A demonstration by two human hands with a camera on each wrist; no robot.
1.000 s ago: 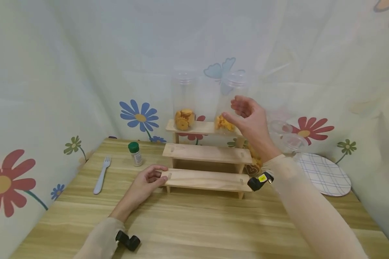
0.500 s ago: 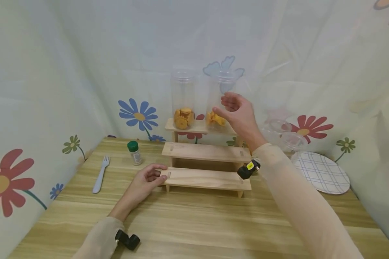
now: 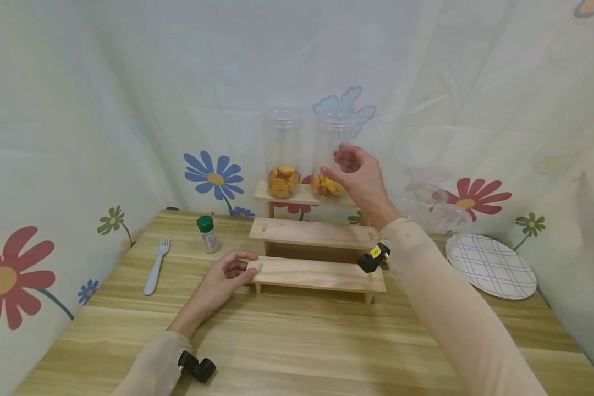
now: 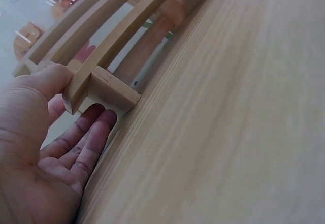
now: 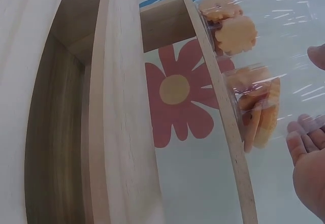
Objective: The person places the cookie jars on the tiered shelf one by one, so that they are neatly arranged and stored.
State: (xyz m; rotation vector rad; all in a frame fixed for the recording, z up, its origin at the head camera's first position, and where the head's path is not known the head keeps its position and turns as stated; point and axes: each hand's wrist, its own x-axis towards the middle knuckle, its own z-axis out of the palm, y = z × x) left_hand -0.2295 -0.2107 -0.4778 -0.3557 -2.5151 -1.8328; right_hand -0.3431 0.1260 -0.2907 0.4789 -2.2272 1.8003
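My left hand (image 3: 221, 279) holds the left end of the lowest step of a three-tier wooden stand (image 3: 317, 232), thumb on top and fingers below in the left wrist view (image 4: 81, 145). On the top tier, my right hand (image 3: 363, 179) grips a tall clear plastic jar (image 3: 324, 148) with orange-yellow snack pieces at its bottom. Thumb and fingers stand on opposite sides of this jar in the right wrist view. It is upright, its base at the tier. Left of it stands a matching jar (image 3: 282, 146) with round cookies (image 3: 283, 182).
Left of the stand are a green-capped shaker bottle (image 3: 208, 235) and a pale fork (image 3: 155, 268) on the wooden table (image 3: 297, 346). To the right lie a checked plate (image 3: 495, 267) and clear empty-looking containers (image 3: 447, 219). A flowered curtain (image 3: 218, 66) hangs close behind.
My right hand has moved left with the snack jar, which went from tilted to upright and now stands nearer the cookie jar. The left hand has stayed at the lowest step.
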